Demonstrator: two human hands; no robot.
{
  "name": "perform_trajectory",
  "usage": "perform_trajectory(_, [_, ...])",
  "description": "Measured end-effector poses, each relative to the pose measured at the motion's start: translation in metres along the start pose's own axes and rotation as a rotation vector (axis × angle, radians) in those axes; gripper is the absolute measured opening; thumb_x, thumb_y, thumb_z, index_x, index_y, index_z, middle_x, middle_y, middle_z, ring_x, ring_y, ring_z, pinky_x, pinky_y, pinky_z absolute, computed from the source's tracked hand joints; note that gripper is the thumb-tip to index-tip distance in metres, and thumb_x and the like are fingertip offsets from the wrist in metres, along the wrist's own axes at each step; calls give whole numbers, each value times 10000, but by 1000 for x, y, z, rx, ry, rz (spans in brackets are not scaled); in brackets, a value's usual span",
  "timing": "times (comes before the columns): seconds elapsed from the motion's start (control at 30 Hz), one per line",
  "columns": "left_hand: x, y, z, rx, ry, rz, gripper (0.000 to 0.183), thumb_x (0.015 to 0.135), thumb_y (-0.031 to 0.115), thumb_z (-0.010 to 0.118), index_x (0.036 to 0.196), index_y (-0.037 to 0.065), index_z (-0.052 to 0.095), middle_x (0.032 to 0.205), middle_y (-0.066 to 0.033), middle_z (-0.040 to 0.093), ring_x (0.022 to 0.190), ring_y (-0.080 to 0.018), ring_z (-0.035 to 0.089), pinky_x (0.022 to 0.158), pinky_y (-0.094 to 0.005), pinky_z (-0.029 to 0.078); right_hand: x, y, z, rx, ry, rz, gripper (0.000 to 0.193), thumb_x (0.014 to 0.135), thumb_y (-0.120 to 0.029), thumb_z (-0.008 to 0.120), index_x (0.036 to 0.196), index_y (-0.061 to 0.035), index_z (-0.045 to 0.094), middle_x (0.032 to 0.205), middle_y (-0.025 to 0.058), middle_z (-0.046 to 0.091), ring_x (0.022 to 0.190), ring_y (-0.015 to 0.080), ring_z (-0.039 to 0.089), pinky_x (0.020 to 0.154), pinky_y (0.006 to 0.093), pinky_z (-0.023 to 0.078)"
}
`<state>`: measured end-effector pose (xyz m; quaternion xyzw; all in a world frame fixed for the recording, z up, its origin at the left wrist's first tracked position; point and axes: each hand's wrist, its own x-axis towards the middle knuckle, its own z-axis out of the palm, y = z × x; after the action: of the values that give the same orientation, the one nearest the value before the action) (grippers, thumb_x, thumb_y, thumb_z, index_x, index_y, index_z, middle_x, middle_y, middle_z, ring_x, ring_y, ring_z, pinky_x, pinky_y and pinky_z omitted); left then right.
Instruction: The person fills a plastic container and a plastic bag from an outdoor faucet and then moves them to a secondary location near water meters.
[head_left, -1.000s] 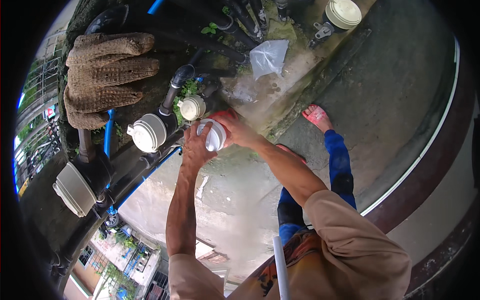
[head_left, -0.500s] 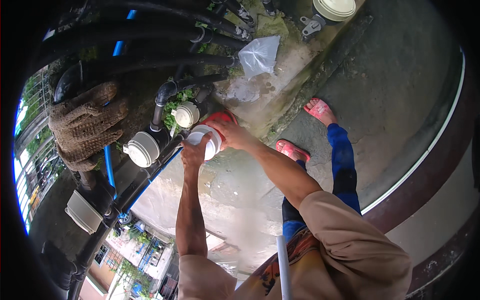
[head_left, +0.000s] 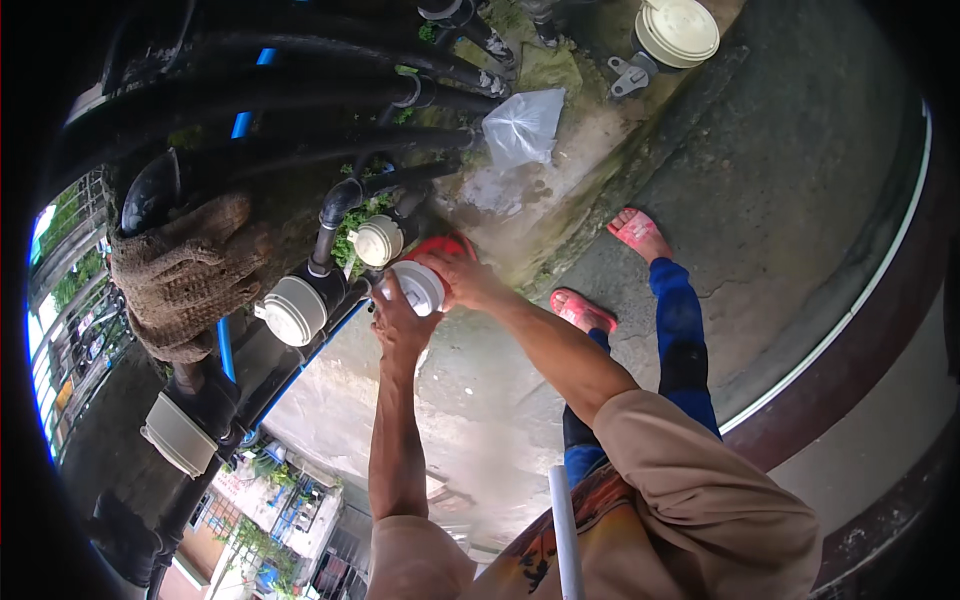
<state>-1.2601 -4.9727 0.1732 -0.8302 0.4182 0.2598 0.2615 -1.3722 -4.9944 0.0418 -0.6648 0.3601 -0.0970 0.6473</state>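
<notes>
My left hand (head_left: 403, 322) is closed round the lower left side of a white round plastic piece (head_left: 421, 284), which looks like a cap or a small tub. Behind it shows the rim of a red plastic piece (head_left: 457, 243). My right hand (head_left: 466, 280) grips the red piece from the right, its fingers lying over it close to the white one. Most of the red piece is hidden by my fingers and the white piece. Just up and left of my hands is a small water meter with a cream lid (head_left: 379, 241). A larger cream-lidded meter (head_left: 295, 311) sits further left.
Black pipes (head_left: 300, 90) run across the upper left, with a clear plastic bag (head_left: 523, 127) over one end. A knitted work glove (head_left: 190, 275) hangs on a pipe. More cream meters stand at lower left (head_left: 180, 435) and top right (head_left: 677, 32). A white pipe (head_left: 565, 530) lies against my shirt.
Both hands still hold the pieces at the same place. My left hand's fingers have shifted over the white piece's left edge and its wrist has turned. The view has shifted slightly.
</notes>
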Motion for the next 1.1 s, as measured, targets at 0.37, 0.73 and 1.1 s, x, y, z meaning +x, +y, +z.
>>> perform_trajectory(0.37, [33,-26,4,-1128,-263,-640,1211,638,712,739,1455,15,180,1393,-247,415,1125,-434,546,732,-587,545,5,-27,-9,-111,-118,-98,1129,507,-177,899,1476,-210,320,1409,97,445,1259,318,482,1048,432,450])
perform_trajectory(0.73, [20,-14,18,-547,52,-128,1155,630,509,822,1431,25,146,1265,-380,372,1151,-503,473,946,-524,459,6,7,-14,-16,-86,-237,1109,552,-293,883,1499,-166,321,1497,90,400,1403,283,340,1184,531,124])
perform_trajectory(1.1, [12,-23,27,-484,174,-75,1119,656,457,802,1477,64,151,1216,-366,411,1068,-534,522,883,-558,483,9,-6,-18,-47,-130,-319,1174,512,-206,904,1505,-163,279,1492,109,381,1391,302,349,1161,441,311])
